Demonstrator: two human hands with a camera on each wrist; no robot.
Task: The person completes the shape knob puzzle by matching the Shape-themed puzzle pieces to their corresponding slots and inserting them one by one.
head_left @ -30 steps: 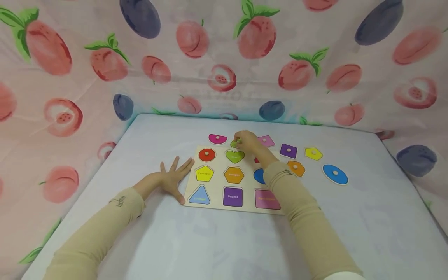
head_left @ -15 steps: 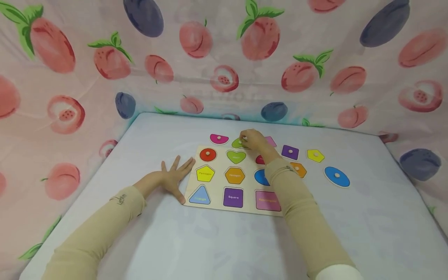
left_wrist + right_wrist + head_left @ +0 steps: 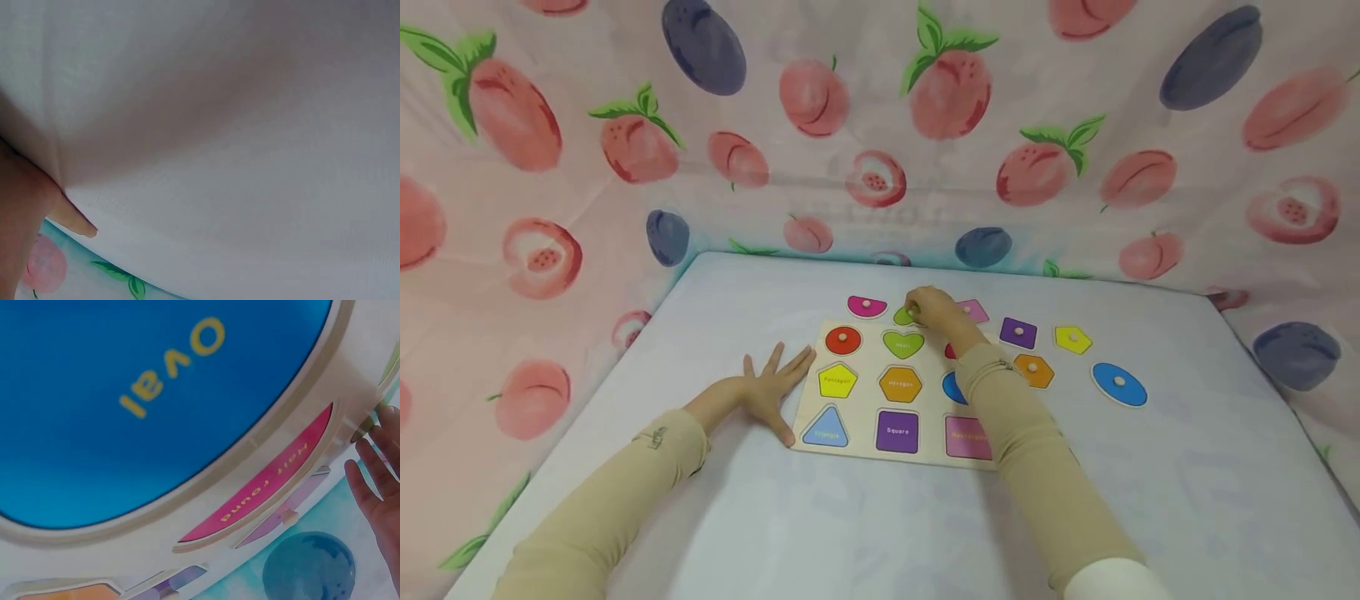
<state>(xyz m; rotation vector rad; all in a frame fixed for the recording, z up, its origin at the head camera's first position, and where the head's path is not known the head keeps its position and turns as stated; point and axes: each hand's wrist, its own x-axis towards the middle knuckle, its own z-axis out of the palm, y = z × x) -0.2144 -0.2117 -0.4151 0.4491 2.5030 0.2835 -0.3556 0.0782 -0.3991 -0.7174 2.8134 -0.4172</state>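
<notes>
In the head view my left hand [image 3: 767, 392] lies on the table with its fingers spread. Its thumb and a fingertip reach the left edge of the wooden shape puzzle board [image 3: 861, 437]. Beyond the board's far edge my right hand [image 3: 936, 308] pinches a green puzzle piece [image 3: 903, 317], whose right side and knob the fingers cover. Just nearer on the board is the green heart slot [image 3: 903, 344]. A red round piece [image 3: 843, 340] with a knob sits in the board's far left corner. My right forearm hides part of the board's right side.
Loose knobbed pieces lie around the board: a magenta half round [image 3: 867, 307], a pink piece [image 3: 973, 312], a purple square [image 3: 1018, 332], a yellow pentagon [image 3: 1073, 339], an orange hexagon [image 3: 1033, 371] and a blue oval [image 3: 1119, 384]. A fruit-print cloth [image 3: 925, 208] hangs behind the table.
My right hand and the green piece shifted slightly right, where more of the piece and its knob showed, then back left. My left hand stays at the board's edge.
</notes>
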